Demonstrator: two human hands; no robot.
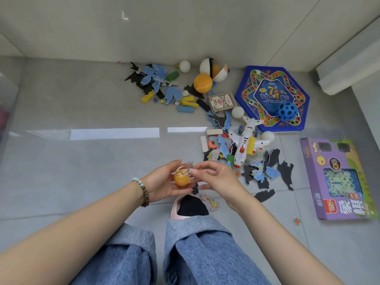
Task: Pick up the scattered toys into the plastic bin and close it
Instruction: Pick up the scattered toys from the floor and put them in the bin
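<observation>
My left hand (162, 184) cups a small orange ball (182, 179) in its palm at the frame's centre. My right hand (216, 177) pinches small metal rings (185, 170) just above that ball. Scattered toys lie on the grey floor beyond: a white toy plane (246, 140), an orange tennis ball (203, 83), a card deck (222, 102), puzzle pieces (154, 77), coloured blocks (188, 103) and white balls (238, 112). A clear plastic bin (7, 112) shows only as an edge at the far left.
A blue hexagonal game board (267, 83) carries a blue holed ball (286, 112). A purple toy box (337, 177) lies at the right. A small marble (296, 221) sits near it. My jeans and slipper (174, 210) are below the hands; a wall runs behind.
</observation>
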